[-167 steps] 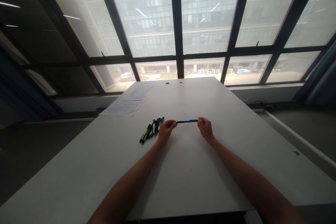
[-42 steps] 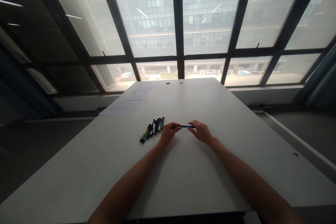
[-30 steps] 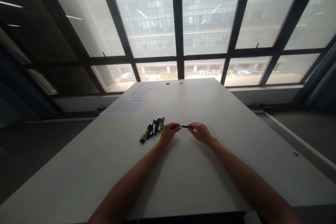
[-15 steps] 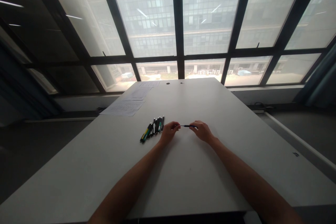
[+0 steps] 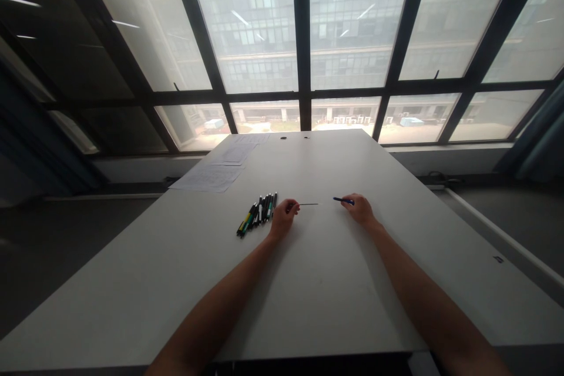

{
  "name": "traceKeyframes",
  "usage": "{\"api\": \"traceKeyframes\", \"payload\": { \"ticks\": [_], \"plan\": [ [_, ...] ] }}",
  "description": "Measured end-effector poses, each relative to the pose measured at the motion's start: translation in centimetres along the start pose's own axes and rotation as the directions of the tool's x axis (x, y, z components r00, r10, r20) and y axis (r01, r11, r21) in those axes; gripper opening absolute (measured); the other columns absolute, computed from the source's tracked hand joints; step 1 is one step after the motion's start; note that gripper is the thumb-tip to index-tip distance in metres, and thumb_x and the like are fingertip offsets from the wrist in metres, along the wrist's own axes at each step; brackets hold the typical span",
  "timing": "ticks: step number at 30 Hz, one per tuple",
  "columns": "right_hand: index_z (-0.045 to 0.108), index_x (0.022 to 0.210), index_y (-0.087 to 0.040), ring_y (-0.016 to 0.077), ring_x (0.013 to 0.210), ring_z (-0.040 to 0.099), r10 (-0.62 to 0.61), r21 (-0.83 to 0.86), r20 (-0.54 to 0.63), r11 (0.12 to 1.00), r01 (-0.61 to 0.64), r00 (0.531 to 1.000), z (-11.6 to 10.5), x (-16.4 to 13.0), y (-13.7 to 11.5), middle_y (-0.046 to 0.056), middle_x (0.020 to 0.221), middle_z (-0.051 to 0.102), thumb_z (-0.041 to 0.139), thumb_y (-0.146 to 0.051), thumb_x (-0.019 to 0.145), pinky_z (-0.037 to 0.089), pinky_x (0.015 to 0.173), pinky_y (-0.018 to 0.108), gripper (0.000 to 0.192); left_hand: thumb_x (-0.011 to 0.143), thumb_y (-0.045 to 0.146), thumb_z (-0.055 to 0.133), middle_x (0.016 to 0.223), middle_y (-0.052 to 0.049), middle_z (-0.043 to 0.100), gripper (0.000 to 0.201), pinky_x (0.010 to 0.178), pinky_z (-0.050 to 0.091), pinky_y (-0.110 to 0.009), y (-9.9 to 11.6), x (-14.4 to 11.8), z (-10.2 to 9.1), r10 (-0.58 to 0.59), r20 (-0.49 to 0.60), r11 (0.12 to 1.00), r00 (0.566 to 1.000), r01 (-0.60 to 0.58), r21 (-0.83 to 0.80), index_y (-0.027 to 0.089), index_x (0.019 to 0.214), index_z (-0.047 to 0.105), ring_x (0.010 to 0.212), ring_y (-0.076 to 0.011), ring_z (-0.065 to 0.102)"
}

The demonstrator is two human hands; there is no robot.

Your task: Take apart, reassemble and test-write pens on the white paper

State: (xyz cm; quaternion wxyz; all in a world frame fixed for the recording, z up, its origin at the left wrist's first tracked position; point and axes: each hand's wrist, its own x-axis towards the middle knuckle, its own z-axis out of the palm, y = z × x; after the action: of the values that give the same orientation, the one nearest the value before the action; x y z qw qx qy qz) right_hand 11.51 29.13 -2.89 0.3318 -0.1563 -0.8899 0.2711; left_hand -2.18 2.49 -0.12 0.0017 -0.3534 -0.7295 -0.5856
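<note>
Far left of the desk point(image 5: 335, 305): flat sheets of printed paper point(image 5: 207, 177), thin and matte, lying toward the window edge; print too small to read. The desk top is smooth, pale grey, rectangular, with two small round holes near its far edge.

Next, a row of pens point(image 5: 258, 218) lies side by side on the desk, slim cylinders with dark barrels, one with a yellow-green body at the near end. They sit just beside your left hand point(image 5: 284, 218).

Your left hand rests on the desk, fingers pinched on one end of a thin dark refill point(image 5: 308, 204), a straight rod much narrower than a pen, pointing right and held about level just above the surface.

Your right hand point(image 5: 362, 210) is apart from the left, fingers closed on a blue pen barrel point(image 5: 342, 200), a short glossy tube whose free end points left toward the refill tip. The two parts do not touch.

No containers in view.
</note>
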Motion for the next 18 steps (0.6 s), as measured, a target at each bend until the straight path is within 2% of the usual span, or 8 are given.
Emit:
{"api": "traceKeyframes", "payload": {
  "ticks": [3, 8, 12, 18],
  "plan": [
    [0.078, 0.089, -0.023, 0.0222, 0.081, 0.061, 0.039, -0.044, -0.012, 0.998, -0.040, 0.999, 0.4, 0.0, 0.7, 0.008, 0.087, 0.070, 0.065, -0.029, 0.079, 0.045, 0.076, 0.034, 0.017, 0.084, 0.039, 0.062, 0.073, -0.004, 0.069, 0.024, 0.062, 0.050, -0.026, 0.1, 0.0, 0.0, 0.007, 0.018, 1.000, 1.000, -0.007, 0.004, 0.015, 0.085, 0.064, 0.062, -0.0145, 0.063],
    [0.079, 0.090, -0.024, 0.0208, 0.083, 0.058, -0.049, -0.057, 0.056, 0.997, 0.053, 0.997, 1.3, -0.2, -0.1, 0.007, 0.086, 0.065, 0.069, -0.027, 0.078, 0.045, 0.077, 0.032, 0.015, 0.084, 0.040, 0.062, 0.073, -0.004, 0.070, 0.024, 0.063, 0.051, -0.026, 0.0, -0.1, 0.1, 0.014, 0.064, 1.000, 0.998, -0.013, -0.010, 0.016, 0.085, 0.064, 0.062, -0.0145, 0.063],
    [0.079, 0.090, -0.025, 0.0199, 0.084, 0.058, -0.055, -0.044, 0.105, 0.997, 0.060, 0.993, 2.0, -0.3, -0.5, 0.006, 0.088, 0.065, 0.070, -0.028, 0.079, 0.045, 0.079, 0.032, 0.014, 0.083, 0.042, 0.063, 0.072, -0.003, 0.069, 0.026, 0.063, 0.051, -0.026, -0.1, 0.0, 0.2, 0.006, 0.097, 1.000, 0.995, -0.005, -0.010, 0.016, 0.085, 0.064, 0.062, -0.0147, 0.064],
    [0.077, 0.096, -0.024, 0.0248, 0.097, 0.057, -0.040, -0.048, 0.092, 0.998, 0.045, 0.995, 1.9, -0.4, -0.8, 0.009, 0.098, 0.067, 0.070, -0.029, 0.080, 0.043, 0.087, 0.038, 0.018, 0.083, 0.040, 0.063, 0.071, -0.003, 0.069, 0.024, 0.063, 0.051, -0.025, -0.2, 0.0, 0.1, 0.009, 0.103, 1.000, 0.995, -0.008, -0.015, 0.016, 0.084, 0.065, 0.061, -0.0141, 0.063]
  ]
}}
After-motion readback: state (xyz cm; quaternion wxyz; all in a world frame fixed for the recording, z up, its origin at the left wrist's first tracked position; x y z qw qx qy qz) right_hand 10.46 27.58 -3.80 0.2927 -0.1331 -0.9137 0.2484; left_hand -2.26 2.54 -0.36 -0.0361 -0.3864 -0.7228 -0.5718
